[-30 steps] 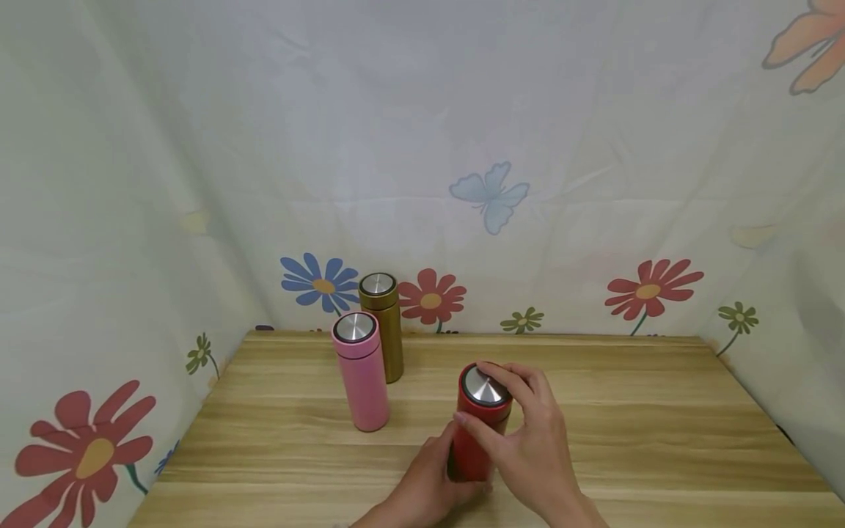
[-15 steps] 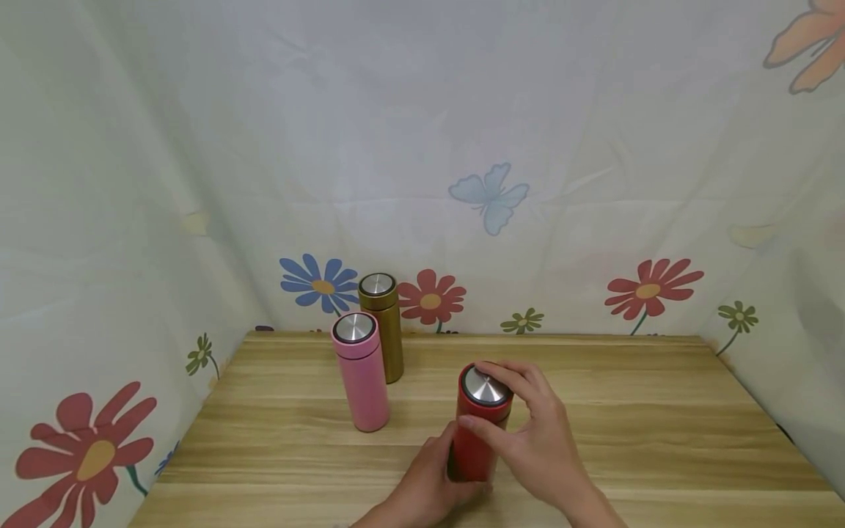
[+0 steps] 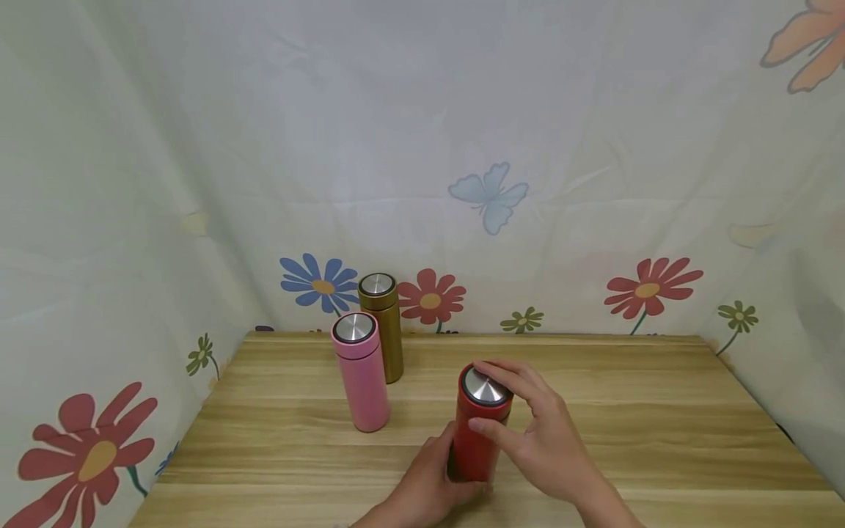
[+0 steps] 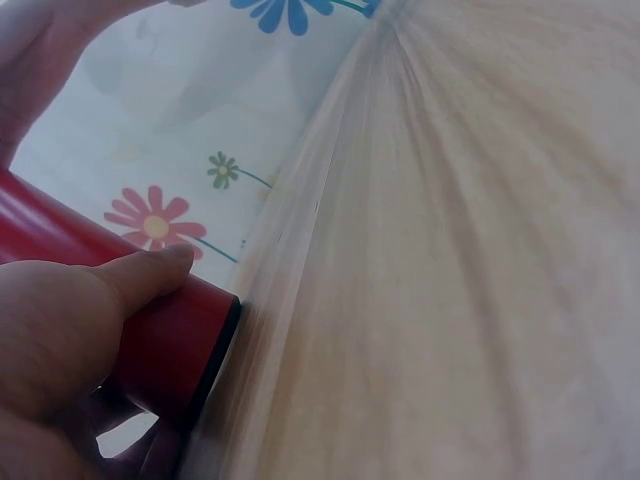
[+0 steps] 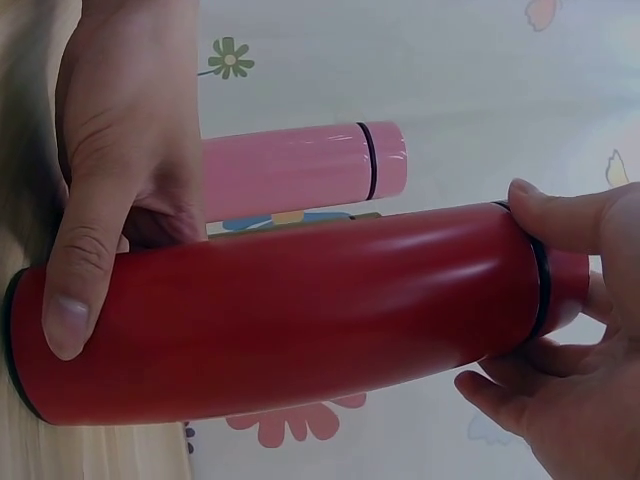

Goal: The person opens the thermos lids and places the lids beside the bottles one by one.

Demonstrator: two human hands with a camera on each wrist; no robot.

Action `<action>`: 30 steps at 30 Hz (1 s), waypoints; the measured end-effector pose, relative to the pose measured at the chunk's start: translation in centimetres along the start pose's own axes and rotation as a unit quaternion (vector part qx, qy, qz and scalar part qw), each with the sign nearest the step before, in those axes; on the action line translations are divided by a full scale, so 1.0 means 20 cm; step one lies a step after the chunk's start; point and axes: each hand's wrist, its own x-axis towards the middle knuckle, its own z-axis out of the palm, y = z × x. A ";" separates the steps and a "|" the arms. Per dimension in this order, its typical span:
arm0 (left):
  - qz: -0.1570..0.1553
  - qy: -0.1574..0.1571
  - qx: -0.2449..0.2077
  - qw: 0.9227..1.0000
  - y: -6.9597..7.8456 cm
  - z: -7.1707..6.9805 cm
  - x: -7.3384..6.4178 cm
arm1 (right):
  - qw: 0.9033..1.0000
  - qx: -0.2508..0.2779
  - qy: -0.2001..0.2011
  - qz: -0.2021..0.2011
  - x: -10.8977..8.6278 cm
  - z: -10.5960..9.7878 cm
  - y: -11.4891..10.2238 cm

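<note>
A red thermos bottle (image 3: 472, 451) stands upright on the wooden table, its silver-topped lid (image 3: 487, 389) in place. My left hand (image 3: 429, 480) grips the body low down; the left wrist view shows the thumb (image 4: 150, 275) lying along the red wall just above the black base ring. My right hand (image 3: 544, 436) holds the lid, with fingers over its far edge and the thumb at the near side. In the right wrist view, fingers and thumb (image 5: 555, 215) curl round the lid end at the black seam. The far fingers of the left hand are mostly hidden behind the bottle.
A pink thermos (image 3: 363, 389) stands upright to the left, with a gold thermos (image 3: 392, 345) close behind it. The wooden table (image 3: 647, 433) meets a white cloth backdrop (image 3: 396, 132) printed with flowers and butterflies at its back and sides.
My right hand has turned at the lid: its thumb has slid rightward along the near side and its wrist has swung right. The left hand and the red thermos body stay in place.
</note>
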 end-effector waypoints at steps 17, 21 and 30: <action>0.002 0.001 0.004 1.000 0.01 0.00 -0.01 | 0.998 0.040 -0.046 -0.027 0.00 -0.02 0.00; -0.003 -0.003 -0.001 1.000 0.01 0.00 0.00 | 0.998 0.041 -0.046 -0.030 0.00 -0.02 -0.01; -0.004 -0.009 -0.005 1.000 0.00 0.00 0.00 | 0.998 0.043 -0.036 -0.038 0.00 -0.03 -0.01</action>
